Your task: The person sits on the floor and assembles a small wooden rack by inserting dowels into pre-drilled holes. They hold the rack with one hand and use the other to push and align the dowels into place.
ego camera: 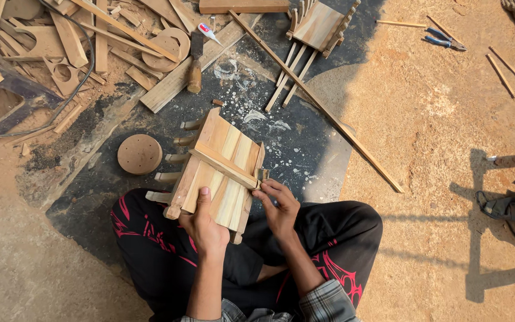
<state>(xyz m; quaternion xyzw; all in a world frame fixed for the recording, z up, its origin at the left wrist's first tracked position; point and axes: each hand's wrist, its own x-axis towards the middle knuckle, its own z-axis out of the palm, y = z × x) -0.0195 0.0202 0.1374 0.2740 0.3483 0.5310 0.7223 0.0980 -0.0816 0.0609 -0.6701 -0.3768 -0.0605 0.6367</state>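
Left hand (pixel 205 225) fingers gripping slatted wooden panel (pixel 220 164), right hand (pixel 279 206) fingers pinching its edge; round wooden disc (pixel 139 154) nearby

Round wooden disc with small holes (pixel 139 154) lying on the dark mat (pixel 305 149). Wood-handled chisel (pixel 195 67) near a heap of wood offcuts (pixel 61 42). Second slatted wooden piece (pixel 317 27) at top, long thin stick (pixel 317 101) beside it. Blue-handled pliers (pixel 442 39) on sandy ground (pixel 442 179).

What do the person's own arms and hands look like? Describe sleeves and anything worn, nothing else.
Both hands, left hand and right hand, are bare, with no gloves, rings or watch visible. The forearms are uncovered; grey-and-white plaid shirt cuffs sit rolled up near the elbows.
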